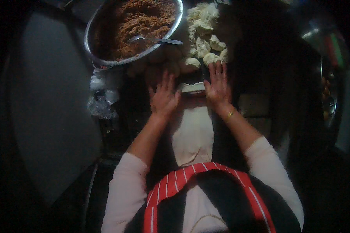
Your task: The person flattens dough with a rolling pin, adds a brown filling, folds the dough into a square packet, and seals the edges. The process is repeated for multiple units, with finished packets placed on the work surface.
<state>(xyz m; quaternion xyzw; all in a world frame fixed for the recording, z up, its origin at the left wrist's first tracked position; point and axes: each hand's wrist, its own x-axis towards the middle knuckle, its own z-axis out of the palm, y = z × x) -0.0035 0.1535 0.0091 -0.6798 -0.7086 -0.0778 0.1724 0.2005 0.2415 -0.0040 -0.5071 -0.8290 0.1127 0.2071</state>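
A long flattened sheet of dough [194,132] stretches from between my hands down towards my apron. Across its far part runs a dark, reddish bar, apparently a rolling pin [193,94], dim in the shadow. My left hand [164,97] lies palm down at the bar's left side, fingers spread. On the right side, my right hand [218,87] is also flat, its fingertips beside or touching a dough ball [211,57]. Another dough ball [190,64] rests beyond the gap between my hands. Whatever lies under my palms is hidden.
A large metal bowl [89,43] of reddish-brown crumbly filling [145,21] stands at the far left, a spoon [169,41] across its rim. Several dough pieces [202,43] are heaped beyond my right hand. Clear plastic wrapping [102,106] lies left.
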